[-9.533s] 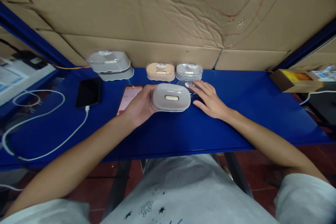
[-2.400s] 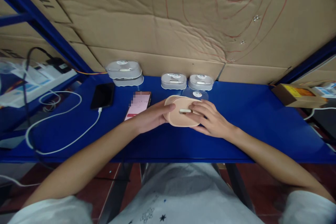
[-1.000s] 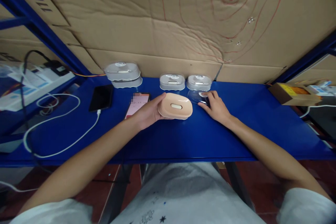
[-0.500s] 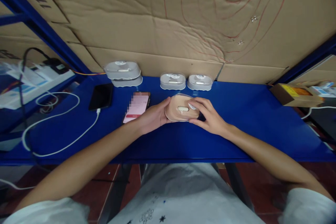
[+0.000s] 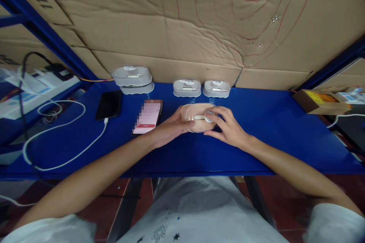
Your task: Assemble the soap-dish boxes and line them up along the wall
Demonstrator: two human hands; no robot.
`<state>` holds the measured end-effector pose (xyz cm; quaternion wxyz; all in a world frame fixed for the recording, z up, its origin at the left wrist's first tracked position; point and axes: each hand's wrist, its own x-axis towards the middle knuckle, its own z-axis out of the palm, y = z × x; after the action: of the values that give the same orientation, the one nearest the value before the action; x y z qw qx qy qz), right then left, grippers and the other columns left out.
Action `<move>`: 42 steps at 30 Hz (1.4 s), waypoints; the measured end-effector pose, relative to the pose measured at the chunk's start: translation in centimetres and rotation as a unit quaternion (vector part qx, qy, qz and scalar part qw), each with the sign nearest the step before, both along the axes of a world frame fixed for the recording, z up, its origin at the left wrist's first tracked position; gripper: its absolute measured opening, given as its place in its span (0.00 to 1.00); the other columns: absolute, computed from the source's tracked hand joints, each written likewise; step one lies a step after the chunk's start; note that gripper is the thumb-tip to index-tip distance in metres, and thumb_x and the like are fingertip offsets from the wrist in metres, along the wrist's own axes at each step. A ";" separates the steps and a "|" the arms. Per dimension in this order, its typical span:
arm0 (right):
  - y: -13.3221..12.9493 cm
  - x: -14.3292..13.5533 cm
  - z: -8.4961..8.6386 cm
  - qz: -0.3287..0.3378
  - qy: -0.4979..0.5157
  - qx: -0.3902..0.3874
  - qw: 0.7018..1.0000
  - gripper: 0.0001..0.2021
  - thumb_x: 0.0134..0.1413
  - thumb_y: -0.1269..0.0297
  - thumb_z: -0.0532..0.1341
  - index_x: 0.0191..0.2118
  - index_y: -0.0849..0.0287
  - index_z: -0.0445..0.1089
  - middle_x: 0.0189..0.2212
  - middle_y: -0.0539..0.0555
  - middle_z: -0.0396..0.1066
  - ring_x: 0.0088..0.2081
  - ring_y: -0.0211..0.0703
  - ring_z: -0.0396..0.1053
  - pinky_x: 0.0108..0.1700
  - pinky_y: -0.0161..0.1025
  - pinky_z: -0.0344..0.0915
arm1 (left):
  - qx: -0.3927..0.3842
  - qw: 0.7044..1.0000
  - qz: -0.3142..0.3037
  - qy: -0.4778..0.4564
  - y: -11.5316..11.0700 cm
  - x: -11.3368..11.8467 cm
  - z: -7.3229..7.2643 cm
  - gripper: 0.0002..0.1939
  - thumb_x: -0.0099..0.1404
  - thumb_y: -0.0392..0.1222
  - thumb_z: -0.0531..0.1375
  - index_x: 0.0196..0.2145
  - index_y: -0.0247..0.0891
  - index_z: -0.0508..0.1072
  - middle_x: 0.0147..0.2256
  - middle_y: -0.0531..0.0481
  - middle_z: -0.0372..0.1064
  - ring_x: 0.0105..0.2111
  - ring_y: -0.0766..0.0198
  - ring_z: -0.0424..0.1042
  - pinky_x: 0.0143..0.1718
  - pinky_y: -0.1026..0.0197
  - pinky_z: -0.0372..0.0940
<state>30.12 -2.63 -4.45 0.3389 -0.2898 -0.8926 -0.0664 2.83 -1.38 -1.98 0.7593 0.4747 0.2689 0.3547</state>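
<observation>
A clear oval case with a beige inside [image 5: 189, 112] is held between my two hands above the blue table. My left hand [image 5: 171, 127] grips its left end, the thumb lying across the top near a small pale bar. On the right end, the fingers of my right hand [image 5: 226, 127] rest by a round white sticker [image 5: 209, 117], with the thumb at the near edge. Behind it stand two grey oval cases with clear lids, one [image 5: 187, 88] beside the other [image 5: 216, 89]. Further left, a grey case [image 5: 132, 76] sits stacked on another.
On the blue table [image 5: 270, 121], a phone with a lit screen [image 5: 148, 115] lies left of my left hand. A dark phone [image 5: 108, 105] with a white cable is further left. An open cardboard box [image 5: 319, 102] stands at the right; a cardboard wall [image 5: 137, 19] rises behind.
My left thumb has moved from the case's upper left edge onto its top. The sticker end under my right fingers has shifted slightly, showing more of the sticker.
</observation>
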 end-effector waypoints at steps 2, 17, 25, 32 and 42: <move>0.0 0.0 0.0 -0.002 0.003 0.003 1.000 0.38 0.68 0.48 0.68 0.76 0.46 0.54 0.61 0.62 0.69 0.63 0.63 0.69 0.62 0.61 0.69 | -0.008 1.000 0.005 0.006 -0.1 0.1 0.1 0.33 0.60 0.46 0.78 0.60 0.49 0.74 0.68 0.42 0.71 0.68 0.40 0.69 0.59 0.47 0.72; 0.6 0.1 -0.8 -0.007 0.031 -0.019 0.999 0.42 0.63 0.42 0.70 0.76 0.39 0.53 0.73 0.60 0.55 0.74 0.70 0.56 0.72 0.71 0.60 | -0.013 0.999 0.029 0.020 -0.1 0.1 -0.3 0.35 0.57 0.42 0.78 0.61 0.49 0.75 0.61 0.46 0.77 0.63 0.46 0.73 0.53 0.55 0.71; 0.9 0.1 -0.9 0.032 0.040 -0.083 0.995 0.48 0.66 0.44 0.68 0.80 0.43 0.40 0.78 0.64 0.47 0.78 0.68 0.49 0.74 0.71 0.58 | -0.078 0.996 0.052 -0.010 0.3 0.4 -0.1 0.26 0.58 0.41 0.74 0.55 0.43 0.80 0.56 0.46 0.81 0.55 0.51 0.79 0.47 0.60 0.76; 1.0 0.5 -0.1 0.032 0.021 -0.069 0.997 0.44 0.68 0.50 0.69 0.80 0.44 0.47 0.73 0.61 0.62 0.76 0.62 0.57 0.74 0.68 0.62 | -0.132 0.985 0.111 0.001 1.5 -0.1 0.7 0.18 0.72 0.48 0.63 0.54 0.39 0.80 0.53 0.41 0.82 0.51 0.50 0.81 0.40 0.58 0.80; 0.7 0.6 0.2 0.025 0.017 -0.046 0.998 0.45 0.66 0.50 0.70 0.80 0.47 0.48 0.71 0.60 0.67 0.72 0.60 0.66 0.71 0.64 0.69 | -0.159 0.980 0.117 0.013 1.6 -0.1 0.8 0.16 0.72 0.50 0.64 0.52 0.39 0.79 0.52 0.41 0.82 0.53 0.48 0.81 0.41 0.56 0.82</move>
<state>30.75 -1.94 -4.26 0.3418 -0.2837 -0.8959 -0.0120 2.68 0.25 -1.17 0.7751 0.3175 0.3851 0.3875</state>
